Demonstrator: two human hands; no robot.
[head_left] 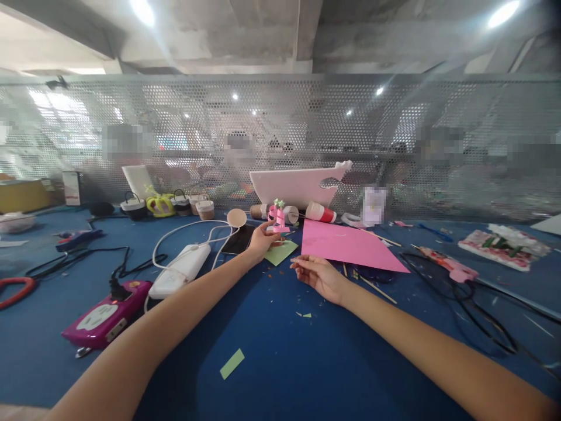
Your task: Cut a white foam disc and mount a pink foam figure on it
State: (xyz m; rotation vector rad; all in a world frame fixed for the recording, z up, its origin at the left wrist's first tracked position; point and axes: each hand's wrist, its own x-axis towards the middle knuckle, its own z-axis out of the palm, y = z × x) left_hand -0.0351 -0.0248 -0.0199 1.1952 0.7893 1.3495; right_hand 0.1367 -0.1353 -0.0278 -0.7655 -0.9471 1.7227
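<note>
My left hand (262, 241) is closed on a small pink paper craft (279, 220) with pale green star shapes at its top. A light green paper sheet (281, 252) lies just below that hand, over the blue tabletop. My right hand (319, 276) hovers nearby with thumb and fingertips pinched together. Whatever sits in that pinch, if anything, is too small to make out. Beside it lies a large bright pink paper sheet (350, 244). A small green paper strip (232, 363) rests closer to me on the table.
A white power bank-like block (182, 272) with cables and a magenta power strip (107, 314) lie at left. Paper cups (319, 212) lie tipped along the back. At right are a pink glue gun (451, 266), its black cord and thin wooden sticks (377, 289).
</note>
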